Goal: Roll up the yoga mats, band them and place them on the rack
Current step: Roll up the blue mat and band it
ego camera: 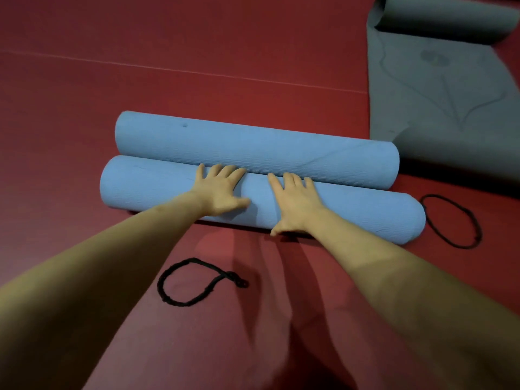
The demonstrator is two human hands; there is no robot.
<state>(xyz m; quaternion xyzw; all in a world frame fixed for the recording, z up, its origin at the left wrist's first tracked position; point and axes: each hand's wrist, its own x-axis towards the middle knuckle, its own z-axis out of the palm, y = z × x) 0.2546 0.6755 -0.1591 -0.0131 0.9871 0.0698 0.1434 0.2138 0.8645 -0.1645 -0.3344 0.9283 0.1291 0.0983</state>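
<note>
Red padded flooring (197,46) fills the view, crossed by a thin pale seam line in the far part. At the far right corner lies a grey yoga mat (439,88), mostly flat, with its far end curled into a partial roll. Near the middle of the floor are two light blue rolls pressed side by side: the far blue roll (253,144) and the near blue roll (157,184), touching along their length; whether they are one mat or two cannot be told. Both hands rest flat on top of the near roll, close together but apart, fingers straight and spread, fingertips reaching the crease between the rolls. The left hand (221,190) sits near the roll's middle, the right hand (294,201) just beside it. A black band (451,220) lies looped on the floor just off the near roll's right end. Another black cord loop (194,281) lies on the floor between the forearms, nearer the person.
</note>
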